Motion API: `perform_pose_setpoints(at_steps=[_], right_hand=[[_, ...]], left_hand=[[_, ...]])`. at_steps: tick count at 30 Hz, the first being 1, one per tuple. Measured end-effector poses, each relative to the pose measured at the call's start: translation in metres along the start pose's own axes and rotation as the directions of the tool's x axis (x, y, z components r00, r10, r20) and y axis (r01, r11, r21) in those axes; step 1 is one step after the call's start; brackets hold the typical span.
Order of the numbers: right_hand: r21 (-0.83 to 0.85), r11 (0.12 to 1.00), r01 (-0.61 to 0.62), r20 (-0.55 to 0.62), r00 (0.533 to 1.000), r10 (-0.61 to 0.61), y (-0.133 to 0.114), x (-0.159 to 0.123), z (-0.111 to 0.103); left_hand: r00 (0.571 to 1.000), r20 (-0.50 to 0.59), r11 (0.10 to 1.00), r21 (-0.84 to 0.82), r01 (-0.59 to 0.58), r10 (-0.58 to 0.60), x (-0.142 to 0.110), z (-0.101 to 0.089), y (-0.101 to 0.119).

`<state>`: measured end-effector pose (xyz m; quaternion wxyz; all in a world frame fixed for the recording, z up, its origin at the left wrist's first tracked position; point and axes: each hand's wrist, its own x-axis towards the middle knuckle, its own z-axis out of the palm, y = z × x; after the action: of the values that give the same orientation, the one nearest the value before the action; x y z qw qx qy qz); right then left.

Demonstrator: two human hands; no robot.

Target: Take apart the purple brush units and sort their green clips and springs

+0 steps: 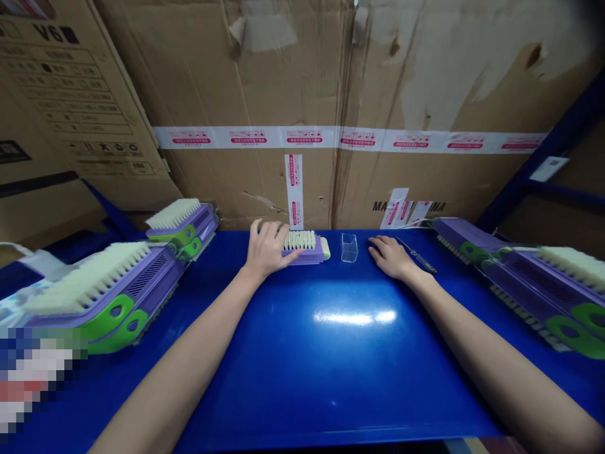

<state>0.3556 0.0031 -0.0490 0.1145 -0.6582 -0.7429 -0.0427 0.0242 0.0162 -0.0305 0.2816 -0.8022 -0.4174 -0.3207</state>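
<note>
My left hand [269, 247] is at the far side of the blue table, over the left end of a purple scrubbing brush [306, 255]. Its thumb lies along the front and its fingers reach over the back, so part of the brush is hidden. Pale bristles point up, and a light green tip sticks out at the right. A small clear plastic box [349, 248] stands between the brush and my right hand [391, 255]. That hand rests palm down with its fingers stretched out, holding nothing. Just right of it lies a thin screwdriver [420, 257].
Purple and green brushes in pairs lie at the left [108, 290], behind them [184, 227], and at the right [534, 277]. A large cardboard box [255, 183] walls off the back. Blue metal posts [524, 170] rise at the right. A white cable [14, 246] runs at the left.
</note>
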Motion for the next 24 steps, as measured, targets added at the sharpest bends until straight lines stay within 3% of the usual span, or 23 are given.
perform_pose_setpoints(at_steps=[4,9,18,24], right_hand=[[-0.06,0.998,-0.018,0.027,0.999,0.02,-0.005,-0.001,0.0],[-0.071,0.997,-0.021,0.033,0.999,0.023,-0.01,-0.002,-0.004],[-0.078,0.997,-0.024,0.041,0.999,0.027,-0.011,-0.003,-0.005],[-0.074,0.997,-0.024,0.042,0.999,0.027,-0.01,-0.003,-0.004]], left_hand=[[0.975,0.131,0.983,-0.031,0.183,-0.177,-0.006,0.0,-0.004],[0.93,0.246,0.96,0.002,0.28,-0.272,-0.004,-0.004,0.008],[0.904,0.288,0.948,0.054,0.313,-0.315,-0.001,-0.008,0.015],[0.923,0.282,0.965,0.07,0.253,-0.262,-0.001,-0.006,0.016]])
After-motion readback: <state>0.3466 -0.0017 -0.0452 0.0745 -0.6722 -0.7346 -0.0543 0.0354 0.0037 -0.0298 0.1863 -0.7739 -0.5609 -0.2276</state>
